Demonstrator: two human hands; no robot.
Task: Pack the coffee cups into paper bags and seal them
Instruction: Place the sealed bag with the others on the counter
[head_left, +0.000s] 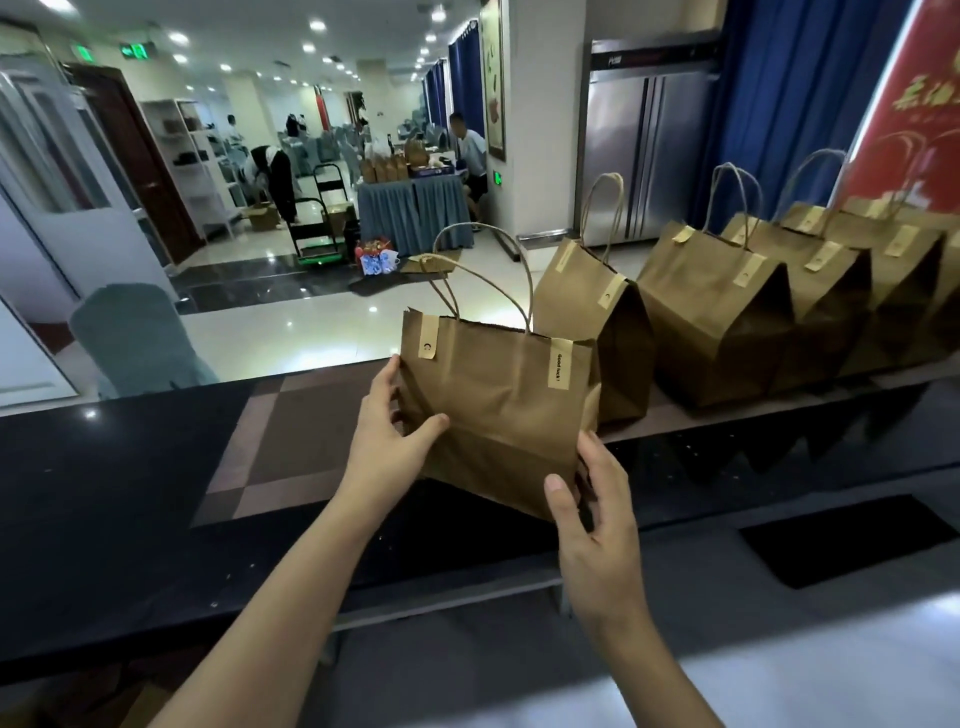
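Observation:
A brown paper bag with twine handles is held tilted above the dark counter. Its top is folded shut and two paper stickers seal it, one near each top corner. My left hand grips the bag's lower left side, thumb on the front and fingers behind the edge. My right hand holds the lower right corner, thumb in front and fingers round the side. No coffee cup shows; the bag's contents are hidden.
Several sealed paper bags stand in a row along the counter to the right, the nearest just behind the held bag. A patterned brown inlay lies on the counter's left. Beyond are a hall with people, tables and a steel fridge.

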